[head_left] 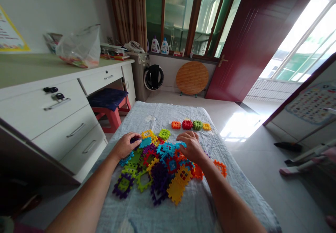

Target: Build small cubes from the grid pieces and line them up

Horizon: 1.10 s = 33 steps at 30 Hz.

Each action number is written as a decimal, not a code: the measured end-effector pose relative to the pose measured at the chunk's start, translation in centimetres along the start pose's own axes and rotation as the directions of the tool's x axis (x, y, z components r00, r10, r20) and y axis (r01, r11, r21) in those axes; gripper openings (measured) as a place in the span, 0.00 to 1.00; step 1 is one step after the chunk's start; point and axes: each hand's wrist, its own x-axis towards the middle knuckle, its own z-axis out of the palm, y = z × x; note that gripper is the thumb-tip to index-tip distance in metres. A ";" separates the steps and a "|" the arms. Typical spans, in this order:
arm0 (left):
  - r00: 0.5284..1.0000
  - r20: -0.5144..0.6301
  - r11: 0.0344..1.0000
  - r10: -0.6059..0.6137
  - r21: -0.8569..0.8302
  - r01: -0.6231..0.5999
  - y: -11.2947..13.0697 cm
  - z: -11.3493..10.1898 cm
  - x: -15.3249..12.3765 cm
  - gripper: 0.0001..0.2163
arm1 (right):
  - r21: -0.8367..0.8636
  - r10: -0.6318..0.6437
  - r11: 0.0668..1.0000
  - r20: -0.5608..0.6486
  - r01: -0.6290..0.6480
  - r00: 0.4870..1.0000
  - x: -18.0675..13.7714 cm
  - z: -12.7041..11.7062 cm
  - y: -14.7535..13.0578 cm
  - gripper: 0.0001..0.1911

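A heap of colourful plastic interlocking building pieces (160, 170) with notched edges lies on the cloth-covered table. At the heap's left edge, my left hand (126, 146) has its fingers curled round a dark purple interlocking piece (134, 139), beside a flat blue piece (145, 142). My right hand (191, 144) is over the heap's right side, thumb and fingers closed on a light-blue interlocking piece (180, 144); its fingers hide part of it. Beyond the heap, an orange block (175, 125), a red one (187, 124), a green one (197, 125) and a yellow one (207, 126) form a row.
A pale blue patterned cloth (162, 112) covers the table. To the left stand a white desk (65, 121) with a plastic bag (81, 49) on top and a red stool (111, 115). A washing machine (141, 72) and a round wooden tabletop (192, 78) are at the back.
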 end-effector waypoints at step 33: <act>1.000 0.005 1.000 -0.003 -0.010 0.004 0.5 -0.2 0.0 0.15 | -0.047 0.178 0.983 -0.001 -0.178 0.984 -0.2 0.3 2.6 0.05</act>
